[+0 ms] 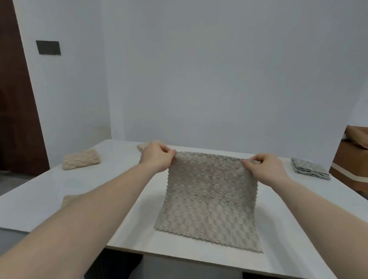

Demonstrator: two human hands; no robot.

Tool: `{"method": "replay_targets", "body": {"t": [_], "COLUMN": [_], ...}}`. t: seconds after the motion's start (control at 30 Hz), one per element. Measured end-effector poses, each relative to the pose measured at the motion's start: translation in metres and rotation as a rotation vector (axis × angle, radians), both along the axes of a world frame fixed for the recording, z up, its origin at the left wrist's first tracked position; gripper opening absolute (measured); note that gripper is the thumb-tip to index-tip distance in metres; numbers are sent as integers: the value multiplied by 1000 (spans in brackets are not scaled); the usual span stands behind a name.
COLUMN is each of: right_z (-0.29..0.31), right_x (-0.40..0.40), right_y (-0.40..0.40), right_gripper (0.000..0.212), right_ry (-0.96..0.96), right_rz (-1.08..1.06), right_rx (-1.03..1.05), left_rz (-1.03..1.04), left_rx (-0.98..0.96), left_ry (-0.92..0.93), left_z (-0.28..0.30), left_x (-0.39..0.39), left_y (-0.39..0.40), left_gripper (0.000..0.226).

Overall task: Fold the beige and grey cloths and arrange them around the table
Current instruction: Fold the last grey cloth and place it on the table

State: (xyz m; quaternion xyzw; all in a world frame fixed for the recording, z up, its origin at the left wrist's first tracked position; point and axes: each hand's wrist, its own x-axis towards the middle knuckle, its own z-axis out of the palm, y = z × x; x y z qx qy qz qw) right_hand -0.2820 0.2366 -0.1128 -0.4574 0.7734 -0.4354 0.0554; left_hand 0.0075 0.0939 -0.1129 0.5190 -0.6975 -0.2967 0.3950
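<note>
A textured grey cloth (211,200) is spread open in the middle of the white table (119,183), its near edge lying on the tabletop and its far edge lifted. My left hand (157,157) pinches the far left corner and my right hand (265,169) pinches the far right corner. A folded beige cloth (81,159) lies at the table's left side. Another beige cloth (142,146) peeks out behind my left hand at the far edge. A folded grey cloth (310,171) sits at the right edge. A beige cloth (67,199) is mostly hidden under my left forearm.
A dark wooden door (11,91) stands at the left. Cardboard boxes (357,158) sit beyond the table's right side. A plain white wall is behind the table.
</note>
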Motion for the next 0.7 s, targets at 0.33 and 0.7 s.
{"method": "replay_targets", "body": {"t": [0.33,0.7], "right_z": [-28,-49], "right_x": [-12,-4], "right_y": [-46,-24], "right_gripper": [10,12], "right_ry": [56,100], "right_rz": [-1,108], "right_rx": [-8,-1], "left_rz": [11,-6], "left_rx": [22,66], "left_ry": [98,184], "left_z": [-31,-48], "left_x": [-23,-6], "left_y": [-35,-14], "left_gripper": [16,14]}}
